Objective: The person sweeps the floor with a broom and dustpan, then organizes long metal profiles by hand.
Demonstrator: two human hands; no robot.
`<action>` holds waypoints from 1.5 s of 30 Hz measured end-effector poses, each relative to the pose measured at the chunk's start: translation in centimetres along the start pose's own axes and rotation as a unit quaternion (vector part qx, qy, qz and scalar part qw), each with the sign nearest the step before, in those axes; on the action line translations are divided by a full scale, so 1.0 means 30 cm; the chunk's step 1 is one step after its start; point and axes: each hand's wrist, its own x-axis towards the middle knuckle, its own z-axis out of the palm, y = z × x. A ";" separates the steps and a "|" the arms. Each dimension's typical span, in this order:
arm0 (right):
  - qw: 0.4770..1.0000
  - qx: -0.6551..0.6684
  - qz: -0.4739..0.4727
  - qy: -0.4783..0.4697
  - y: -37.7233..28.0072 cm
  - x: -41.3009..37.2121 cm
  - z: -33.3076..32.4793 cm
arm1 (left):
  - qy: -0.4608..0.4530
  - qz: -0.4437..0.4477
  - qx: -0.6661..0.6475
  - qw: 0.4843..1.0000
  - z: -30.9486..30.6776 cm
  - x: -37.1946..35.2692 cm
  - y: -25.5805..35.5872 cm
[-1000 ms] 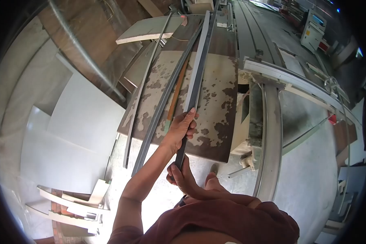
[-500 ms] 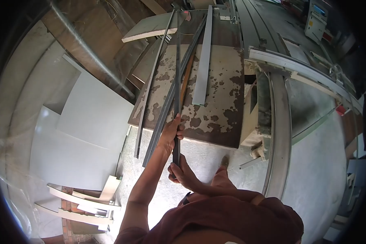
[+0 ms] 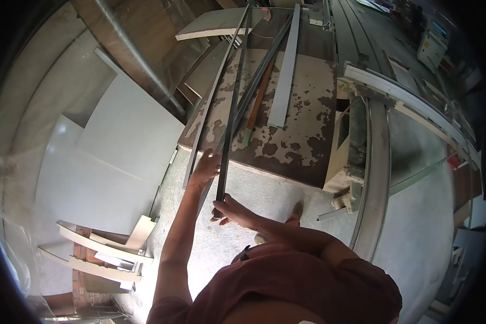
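Across the mottled cream-and-brown table [image 3: 313, 108]: a long, straight black bar [image 3: 223, 173].
Its long axis runs away from the person, far end slightly right; right hand [image 3: 235, 209] fingers hold the near end. Left hand [image 3: 204, 170] is beside it, its grip unclear.

The location is a workshop. Indicators: a blotched table [image 3: 302, 135] carrying long strips [image 3: 285, 75], ahead of the left grip [image 3: 206, 168]; a machine rail [image 3: 376, 162], right of the right grip [image 3: 234, 210]; a control cabinet [image 3: 432, 48] with a lit screen [image 3: 440, 28], far ahead and right of both; large pale panels [image 3: 135, 124], left of the left grip.
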 end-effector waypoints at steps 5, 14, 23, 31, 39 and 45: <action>0.998 0.028 0.001 -0.055 0.001 0.078 0.019 | 0.069 0.079 -0.084 0.991 -0.182 -0.236 -0.140; 0.994 0.093 0.055 -0.024 0.086 0.535 0.069 | 0.262 0.012 -0.233 0.937 -0.274 -0.704 -0.451; 0.985 0.124 0.110 0.043 -0.020 0.600 0.120 | 0.331 -0.005 -0.257 0.908 -0.277 -0.787 -0.524; 0.995 0.040 0.087 -0.039 -0.066 0.493 0.058 | 0.338 0.109 0.245 0.902 -0.221 -0.574 -0.551; 0.998 0.045 0.015 -0.028 -0.048 0.219 -0.103 | 0.241 0.086 0.225 0.940 -0.174 -0.355 -0.500; 0.994 0.093 0.039 0.035 0.101 0.031 -0.226 | 0.179 0.086 0.131 0.971 -0.179 -0.293 -0.550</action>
